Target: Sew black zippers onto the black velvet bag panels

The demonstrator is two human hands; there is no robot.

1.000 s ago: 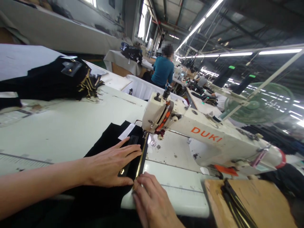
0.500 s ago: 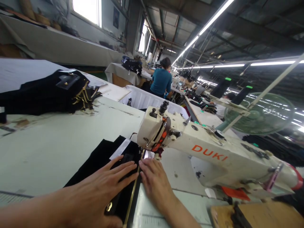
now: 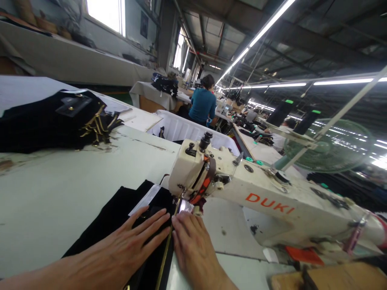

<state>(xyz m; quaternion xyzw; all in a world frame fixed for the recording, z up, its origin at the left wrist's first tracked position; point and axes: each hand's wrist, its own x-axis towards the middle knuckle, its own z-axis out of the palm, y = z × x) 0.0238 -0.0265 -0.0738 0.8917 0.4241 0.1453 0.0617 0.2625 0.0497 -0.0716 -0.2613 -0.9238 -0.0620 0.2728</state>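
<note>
Black fabric (image 3: 111, 213) lies on the pale table, its upper corner beside the head of the sewing machine (image 3: 242, 193). A white strip (image 3: 145, 199) crosses it. Along its right side a gold-edged zipper (image 3: 165, 257) runs up to the needle area, where a small light shines. My left hand (image 3: 130, 245) rests flat on the fabric, fingers spread toward the zipper. Just right of the zipper, my right hand (image 3: 193, 241) lies palm down at its edge, fingers slightly bent and side by side, holding nothing. Both hands are close below the machine's needle, which is mostly hidden.
A stack of black pieces with gold zippers (image 3: 60, 121) lies at the left. Behind the machine are a white bin (image 3: 193, 129) and a seated person in blue (image 3: 203, 105). Thread cones (image 3: 279, 113) and a green fan (image 3: 329, 145) stand at the right.
The view has shifted a little, so the machine head and both hands appear slightly further left and lower. My hands keep nearly the same place on the fabric and zipper.
</note>
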